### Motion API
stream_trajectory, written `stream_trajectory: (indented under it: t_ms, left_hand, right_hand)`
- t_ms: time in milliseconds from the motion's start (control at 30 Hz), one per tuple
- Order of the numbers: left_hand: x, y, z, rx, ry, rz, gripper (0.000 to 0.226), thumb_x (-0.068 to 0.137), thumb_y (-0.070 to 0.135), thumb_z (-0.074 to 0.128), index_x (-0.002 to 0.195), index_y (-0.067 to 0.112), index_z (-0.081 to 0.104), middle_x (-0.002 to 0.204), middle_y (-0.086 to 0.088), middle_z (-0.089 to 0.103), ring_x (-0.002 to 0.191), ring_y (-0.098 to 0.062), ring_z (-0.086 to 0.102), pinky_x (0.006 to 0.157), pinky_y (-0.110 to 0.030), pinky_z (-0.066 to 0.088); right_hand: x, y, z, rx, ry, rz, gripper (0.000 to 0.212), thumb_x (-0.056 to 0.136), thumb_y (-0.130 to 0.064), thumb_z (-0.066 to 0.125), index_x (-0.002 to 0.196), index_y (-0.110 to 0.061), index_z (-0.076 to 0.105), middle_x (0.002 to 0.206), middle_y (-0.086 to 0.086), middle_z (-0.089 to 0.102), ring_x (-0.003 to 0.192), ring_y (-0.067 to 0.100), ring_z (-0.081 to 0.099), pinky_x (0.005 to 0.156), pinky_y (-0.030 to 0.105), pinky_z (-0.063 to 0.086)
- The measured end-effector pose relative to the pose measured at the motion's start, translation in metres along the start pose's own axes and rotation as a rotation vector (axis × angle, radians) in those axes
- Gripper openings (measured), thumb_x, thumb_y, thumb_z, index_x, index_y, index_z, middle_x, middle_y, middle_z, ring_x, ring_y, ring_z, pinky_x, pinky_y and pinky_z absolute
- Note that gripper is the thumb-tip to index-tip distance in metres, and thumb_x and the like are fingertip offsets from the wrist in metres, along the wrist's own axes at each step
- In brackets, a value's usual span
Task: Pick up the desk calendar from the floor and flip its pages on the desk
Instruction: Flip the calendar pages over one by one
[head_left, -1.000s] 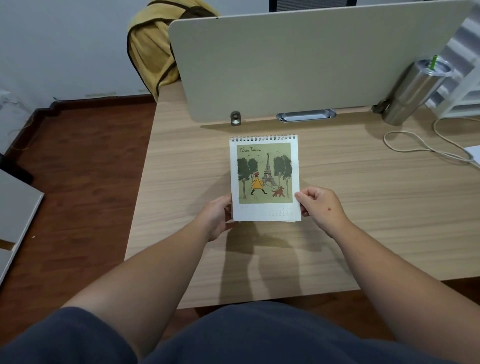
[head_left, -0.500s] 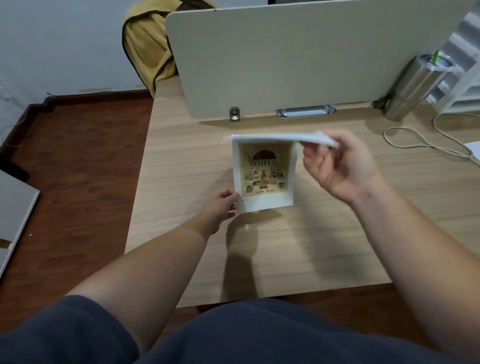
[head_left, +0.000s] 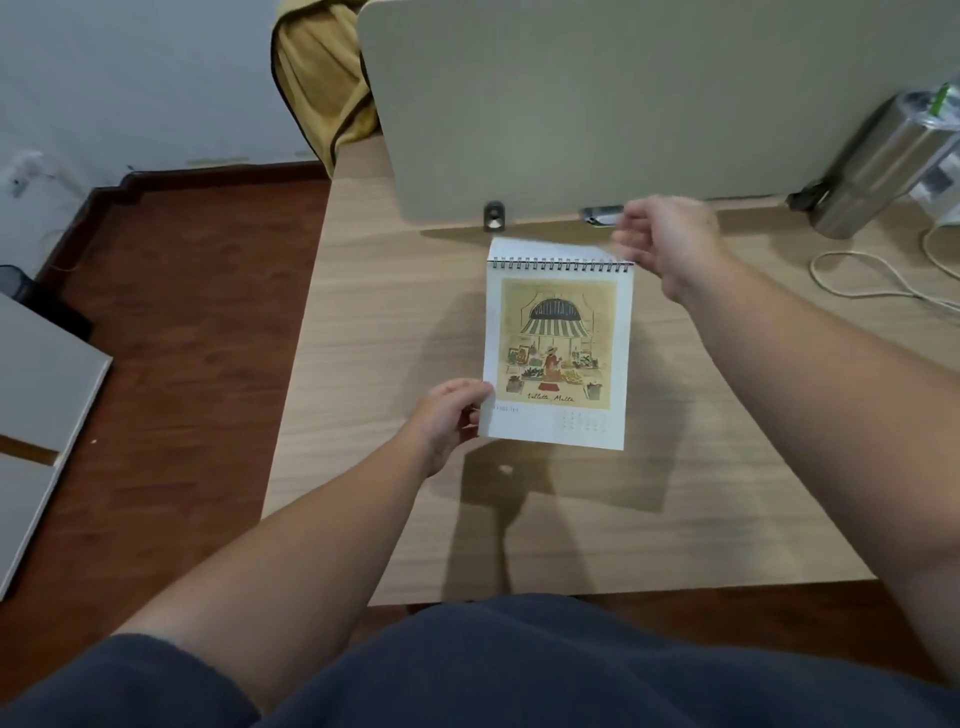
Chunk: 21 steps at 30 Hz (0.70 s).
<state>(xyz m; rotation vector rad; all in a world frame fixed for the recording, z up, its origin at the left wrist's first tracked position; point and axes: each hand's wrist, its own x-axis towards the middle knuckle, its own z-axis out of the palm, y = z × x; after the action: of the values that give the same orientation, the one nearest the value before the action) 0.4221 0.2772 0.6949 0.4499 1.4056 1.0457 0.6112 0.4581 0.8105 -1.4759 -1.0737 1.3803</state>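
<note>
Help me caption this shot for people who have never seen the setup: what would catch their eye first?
Most striking is the spiral-bound desk calendar at the centre of the wooden desk, showing a market-stall illustration. The left hand pinches its lower left corner, while the right hand is at the top right by the binding, where a flipped page sticks up behind. A steel tumbler stands at the far right against the grey divider panel.

One desk calendar (head_left: 558, 353), two hands, one steel tumbler (head_left: 878, 166), one white cable (head_left: 857, 275), one desk (head_left: 675, 493).
</note>
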Motion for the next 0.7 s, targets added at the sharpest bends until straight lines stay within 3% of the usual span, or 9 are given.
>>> stream_trajectory:
  t_ms: [100, 167, 267, 367, 433, 500, 600, 700]
  left_hand:
    - [-0.002, 0.001, 0.001, -0.007, -0.041, -0.014, 0.010, 0.090, 0.015, 0.058, 0.082, 0.011, 0.065, 0.074, -0.006, 0.059, 0.069, -0.019, 0.050, 0.063, -0.027, 0.047]
    - [-0.002, 0.003, 0.002, -0.006, -0.067, -0.023, 0.010, 0.089, 0.017, 0.059, 0.084, 0.011, 0.065, 0.081, -0.008, 0.061, 0.074, -0.021, 0.053, 0.068, -0.029, 0.049]
    - [-0.001, 0.006, 0.003, -0.018, -0.064, -0.036, 0.011, 0.089, 0.019, 0.061, 0.089, 0.009, 0.066, 0.088, -0.011, 0.066, 0.080, -0.024, 0.060, 0.079, -0.035, 0.050]
    - [0.001, 0.006, 0.004, -0.035, -0.080, -0.057, 0.022, 0.090, 0.026, 0.060, 0.100, 0.009, 0.067, 0.095, -0.011, 0.070, 0.088, -0.027, 0.063, 0.090, -0.043, 0.050]
    - [0.004, 0.005, 0.006, -0.022, -0.088, -0.082, 0.036, 0.092, 0.044, 0.051, 0.104, 0.014, 0.068, 0.092, -0.005, 0.072, 0.083, -0.020, 0.066, 0.082, -0.038, 0.052]
    - [0.007, 0.005, 0.009, -0.004, -0.024, -0.081, 0.048, 0.093, 0.054, 0.040, 0.099, 0.016, 0.068, 0.084, -0.001, 0.072, 0.075, -0.016, 0.066, 0.071, -0.031, 0.052]
    - [0.016, 0.010, 0.010, 0.035, 0.172, -0.009, 0.033, 0.097, 0.034, 0.047, 0.113, 0.010, 0.062, 0.102, -0.005, 0.070, 0.086, -0.020, 0.064, 0.070, -0.028, 0.052]
    - [0.026, 0.024, 0.008, 0.093, 0.141, 0.078, 0.045, 0.093, 0.015, 0.056, 0.138, 0.014, 0.048, 0.136, -0.005, 0.056, 0.118, -0.026, 0.059, 0.096, -0.040, 0.051]
  right_hand:
    - [-0.015, 0.022, -0.013, -0.164, 0.179, -0.150, 0.009, 0.077, -0.020, 0.054, 0.069, -0.020, 0.057, 0.075, 0.000, 0.061, 0.065, 0.014, 0.054, 0.057, 0.028, 0.038]
    - [-0.032, 0.037, -0.023, -0.242, 0.121, -0.016, 0.018, 0.080, -0.034, 0.054, 0.070, -0.020, 0.057, 0.076, -0.001, 0.060, 0.069, 0.016, 0.053, 0.058, 0.029, 0.036]
    - [-0.058, 0.064, -0.038, -0.345, -0.119, 0.258, 0.039, 0.083, -0.057, 0.053, 0.075, -0.020, 0.063, 0.070, -0.004, 0.063, 0.060, 0.013, 0.056, 0.057, 0.027, 0.041]
    - [-0.073, 0.090, -0.051, -0.421, -0.359, 0.333, 0.029, 0.087, -0.043, 0.061, 0.090, -0.016, 0.070, 0.075, -0.005, 0.068, 0.056, 0.005, 0.055, 0.056, 0.020, 0.044]
    - [-0.076, 0.099, -0.055, -0.326, -0.436, 0.350, 0.021, 0.091, -0.027, 0.061, 0.103, -0.012, 0.069, 0.084, 0.002, 0.066, 0.053, 0.004, 0.051, 0.050, 0.015, 0.044]
    - [-0.076, 0.098, -0.056, -0.250, -0.448, 0.342, 0.018, 0.091, -0.019, 0.061, 0.103, -0.008, 0.069, 0.086, 0.007, 0.064, 0.054, 0.006, 0.049, 0.048, 0.014, 0.044]
    - [-0.078, 0.086, -0.057, -0.168, -0.476, 0.329, 0.012, 0.088, -0.016, 0.063, 0.095, -0.010, 0.071, 0.096, 0.015, 0.066, 0.075, 0.017, 0.055, 0.063, 0.020, 0.051]
    - [-0.088, 0.063, -0.058, -0.013, -0.549, 0.299, 0.019, 0.081, -0.019, 0.063, 0.094, -0.009, 0.072, 0.092, 0.010, 0.076, 0.078, 0.019, 0.069, 0.075, 0.030, 0.057]
